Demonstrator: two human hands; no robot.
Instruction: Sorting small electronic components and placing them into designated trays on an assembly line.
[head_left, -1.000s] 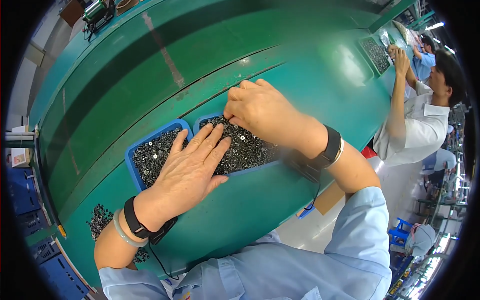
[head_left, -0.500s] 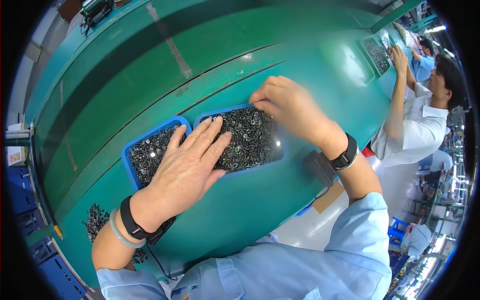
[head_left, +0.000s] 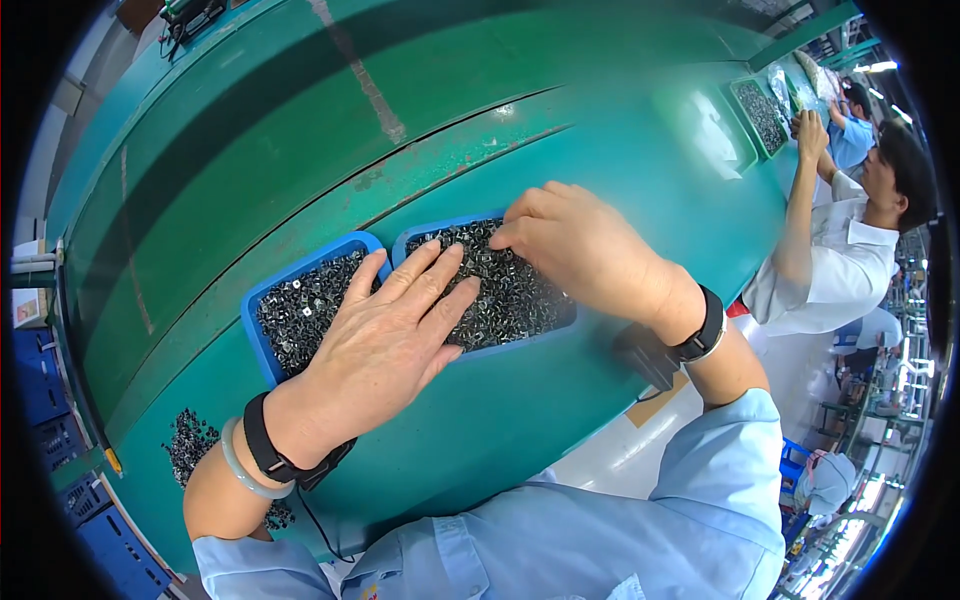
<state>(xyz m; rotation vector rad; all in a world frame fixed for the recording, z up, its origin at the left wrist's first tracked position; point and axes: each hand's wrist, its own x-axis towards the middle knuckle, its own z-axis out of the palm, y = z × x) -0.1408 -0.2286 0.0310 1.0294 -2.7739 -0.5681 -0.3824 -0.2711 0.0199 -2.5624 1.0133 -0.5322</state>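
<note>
Two blue trays stand side by side on the green table, both filled with small dark metal parts. My left hand [head_left: 375, 345] lies across their adjoining edges, fingers spread, with fingertips on the parts [head_left: 510, 305] in the right tray [head_left: 402, 243]. Over the far side of that same tray, my right hand [head_left: 590, 250] is bent down with thumb and fingertips drawn together at the parts. Whatever it pinches is too small or hidden to make out. The left tray [head_left: 252, 335] shows its parts [head_left: 305, 310] beside my left fingers.
A loose heap of similar parts [head_left: 190, 445] lies by my left forearm. A dark box [head_left: 645, 355] sits at the table's near edge below my right wrist. Beyond the trays runs a long green surface [head_left: 250, 150]. Far right, a co-worker [head_left: 830, 245] sits by a green-rimmed tray [head_left: 737, 100].
My right hand has come from the right tray's far rim inward and down onto the parts. The left hand has stayed nearly in place, its fingers shifting slightly.
</note>
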